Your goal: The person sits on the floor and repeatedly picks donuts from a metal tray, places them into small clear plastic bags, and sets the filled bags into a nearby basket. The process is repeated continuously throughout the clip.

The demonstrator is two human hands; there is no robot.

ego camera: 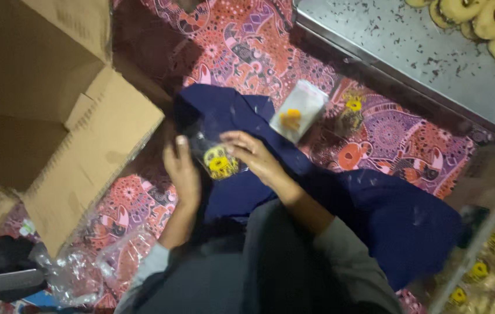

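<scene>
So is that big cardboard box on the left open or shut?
Open: the cardboard box has its flaps folded outward, showing the shadowed inside. Whether it holds anything cannot be told.

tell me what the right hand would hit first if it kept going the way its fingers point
The right hand points left toward the small clear packet with a yellow label, already at its fingertips; beyond that, probably the left hand.

- A patterned red mat [259, 46] covers the floor and carries everything below.
- A navy cloth [375, 215] lies spread across the mat's middle.
- A small clear packet [298, 110] rests at the cloth's upper edge.
- An open cardboard box [55, 116] sits left of the cloth.
- Crumpled clear plastic [84, 267] lies below the box.
- A metal tray [433, 58] sits beyond the cloth, upper right.
</scene>
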